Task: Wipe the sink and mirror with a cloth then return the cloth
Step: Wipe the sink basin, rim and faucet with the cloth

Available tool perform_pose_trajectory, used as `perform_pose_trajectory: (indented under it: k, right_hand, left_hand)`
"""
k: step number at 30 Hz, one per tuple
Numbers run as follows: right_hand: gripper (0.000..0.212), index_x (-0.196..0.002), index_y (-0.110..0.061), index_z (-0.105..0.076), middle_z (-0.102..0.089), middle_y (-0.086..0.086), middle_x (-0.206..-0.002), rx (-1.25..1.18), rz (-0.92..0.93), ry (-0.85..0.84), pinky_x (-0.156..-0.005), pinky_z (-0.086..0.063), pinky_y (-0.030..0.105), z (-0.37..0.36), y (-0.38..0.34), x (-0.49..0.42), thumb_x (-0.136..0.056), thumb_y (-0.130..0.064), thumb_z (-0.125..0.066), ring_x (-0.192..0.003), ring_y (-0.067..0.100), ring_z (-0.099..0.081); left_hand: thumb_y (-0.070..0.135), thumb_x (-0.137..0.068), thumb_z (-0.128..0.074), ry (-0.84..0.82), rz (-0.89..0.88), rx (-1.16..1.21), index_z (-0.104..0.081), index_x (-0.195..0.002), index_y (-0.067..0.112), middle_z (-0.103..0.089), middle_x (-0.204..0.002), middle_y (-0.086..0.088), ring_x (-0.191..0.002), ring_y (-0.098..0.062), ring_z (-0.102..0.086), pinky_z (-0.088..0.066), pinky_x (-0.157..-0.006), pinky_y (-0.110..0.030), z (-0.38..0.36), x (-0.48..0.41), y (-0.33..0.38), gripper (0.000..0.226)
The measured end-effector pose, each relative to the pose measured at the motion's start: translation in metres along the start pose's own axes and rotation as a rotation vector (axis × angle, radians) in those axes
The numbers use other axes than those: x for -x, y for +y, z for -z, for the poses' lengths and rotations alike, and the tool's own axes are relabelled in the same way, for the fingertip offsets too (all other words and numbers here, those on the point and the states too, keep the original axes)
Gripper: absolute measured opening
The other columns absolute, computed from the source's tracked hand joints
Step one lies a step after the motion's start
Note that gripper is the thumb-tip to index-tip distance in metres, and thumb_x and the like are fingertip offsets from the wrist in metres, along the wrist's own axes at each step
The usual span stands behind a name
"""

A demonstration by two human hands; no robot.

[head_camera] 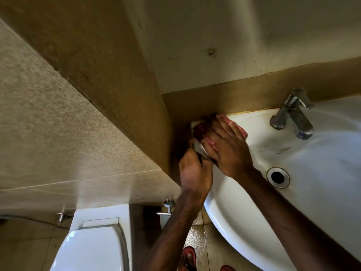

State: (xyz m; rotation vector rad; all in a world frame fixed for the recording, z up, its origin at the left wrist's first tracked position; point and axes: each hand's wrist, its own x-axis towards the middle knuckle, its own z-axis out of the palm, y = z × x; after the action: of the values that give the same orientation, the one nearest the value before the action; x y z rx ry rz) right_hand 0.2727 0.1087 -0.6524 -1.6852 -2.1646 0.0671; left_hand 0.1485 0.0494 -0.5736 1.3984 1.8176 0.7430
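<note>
A white sink (244, 216) hangs on the wall at the right. A reddish patterned cloth (239, 129) lies on the sink's back left corner, against the brown tiled ledge. My right hand (226, 147) presses flat on the cloth with its fingers spread, and covers most of it. My left hand (194, 173) curls around the sink's left rim just below the cloth; a bit of white rim shows between the two hands. The mirror is out of view.
A chrome tap (293, 114) stands at the back of the basin and the drain (277, 177) lies below it. A white toilet (93, 243) sits at lower left, with chrome wall fittings (167, 209) beside it. The floor (195, 235) looks wet. Red sandals (188, 258) show at the bottom.
</note>
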Motion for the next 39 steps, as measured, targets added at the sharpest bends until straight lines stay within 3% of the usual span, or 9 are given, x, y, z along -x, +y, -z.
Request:
perform_pose_trajectory:
  k: [3, 6, 10, 15, 19, 22, 25, 30, 39]
  right_hand:
    - [0.06, -0.161, -0.02, -0.039, -0.031, 0.003, -0.171, 0.005, -0.046, 0.025, -0.131, -0.016, 0.044, 0.0, -0.002, 0.03, -0.106, -0.043, -0.036, -0.161, 0.021, -0.019]
    - [0.06, -0.165, -0.02, -0.029, -0.021, 0.002, -0.174, 0.052, 0.035, 0.01, -0.13, -0.018, 0.047, 0.006, 0.007, 0.062, -0.107, -0.034, -0.035, -0.163, 0.02, -0.013]
    - [0.056, -0.162, -0.02, -0.036, -0.031, 0.002, -0.171, 0.105, 0.069, 0.004, -0.127, -0.025, 0.045, 0.013, 0.034, 0.042, -0.11, -0.039, -0.039, -0.161, 0.021, -0.02]
    - [0.054, -0.156, -0.019, -0.048, -0.044, 0.004, -0.164, 0.054, -0.119, 0.106, -0.124, -0.03, 0.045, 0.011, 0.04, 0.025, -0.11, -0.044, -0.034, -0.156, 0.025, -0.034]
    - [0.054, -0.157, -0.016, -0.046, -0.039, 0.007, -0.167, 0.008, -0.284, 0.171, -0.127, -0.024, 0.048, 0.009, 0.023, 0.03, -0.109, -0.039, -0.04, -0.158, 0.027, -0.03]
    - [0.055, -0.161, -0.017, -0.038, -0.031, 0.005, -0.171, 0.054, -0.188, 0.118, -0.128, -0.021, 0.048, 0.01, 0.017, 0.057, -0.11, -0.037, -0.039, -0.16, 0.025, -0.022]
    - [0.054, -0.16, -0.015, -0.041, -0.035, 0.006, -0.168, 0.086, -0.071, 0.079, -0.126, -0.025, 0.048, 0.02, 0.039, 0.055, -0.111, -0.038, -0.035, -0.159, 0.027, -0.025]
    - [0.061, -0.154, -0.011, -0.049, -0.048, 0.013, -0.16, 0.115, -0.253, 0.077, -0.123, -0.028, 0.046, 0.026, 0.056, 0.013, -0.109, -0.045, -0.025, -0.151, 0.035, -0.04]
    - [0.067, -0.162, -0.004, -0.028, -0.03, 0.019, -0.168, 0.226, -0.38, 0.106, -0.129, -0.021, 0.05, 0.027, 0.035, 0.058, -0.109, -0.044, -0.037, -0.158, 0.037, -0.024]
  left_hand:
    - [0.025, -0.089, -0.042, -0.066, 0.015, -0.065, -0.043, -0.149, 0.01, -0.056, -0.14, -0.012, -0.131, -0.03, -0.049, -0.034, -0.109, -0.03, -0.004, -0.005, 0.0, 0.061]
    - [0.02, -0.097, -0.048, -0.104, -0.002, -0.179, -0.03, -0.156, 0.015, -0.044, -0.153, -0.008, -0.139, -0.027, -0.04, -0.028, -0.115, -0.031, -0.007, -0.007, -0.002, 0.062]
    - [0.014, -0.096, -0.05, -0.066, -0.063, -0.297, -0.03, -0.156, 0.012, -0.035, -0.159, -0.008, -0.141, -0.027, -0.04, -0.03, -0.117, -0.034, -0.012, -0.01, 0.0, 0.063]
    - [0.01, -0.095, -0.05, -0.061, -0.136, -0.39, -0.025, -0.156, 0.013, -0.014, -0.167, -0.004, -0.153, -0.024, -0.02, -0.023, -0.122, -0.033, -0.022, -0.014, 0.005, 0.066]
    - [0.01, -0.094, -0.053, -0.072, -0.168, -0.469, -0.024, -0.156, 0.014, -0.016, -0.167, -0.004, -0.151, -0.025, -0.025, -0.03, -0.12, -0.036, -0.025, -0.017, 0.002, 0.069]
    - [0.009, -0.094, -0.053, -0.077, -0.182, -0.504, -0.022, -0.157, 0.014, -0.019, -0.166, -0.005, -0.151, -0.025, -0.029, -0.032, -0.119, -0.035, -0.024, -0.017, -0.001, 0.071]
    - [0.008, -0.093, -0.05, -0.065, -0.189, -0.543, -0.022, -0.157, 0.011, -0.022, -0.165, -0.006, -0.149, -0.025, -0.032, -0.034, -0.118, -0.035, -0.026, -0.02, 0.002, 0.07]
    - [0.006, -0.092, -0.05, -0.049, -0.192, -0.592, -0.027, -0.155, 0.01, -0.028, -0.163, -0.008, -0.145, -0.028, -0.038, -0.038, -0.114, -0.036, -0.028, -0.022, 0.006, 0.068]
    - [0.004, -0.091, -0.053, -0.062, -0.208, -0.617, -0.025, -0.155, 0.01, -0.026, -0.164, -0.008, -0.143, -0.028, -0.042, -0.042, -0.111, -0.034, -0.03, -0.021, 0.006, 0.071]
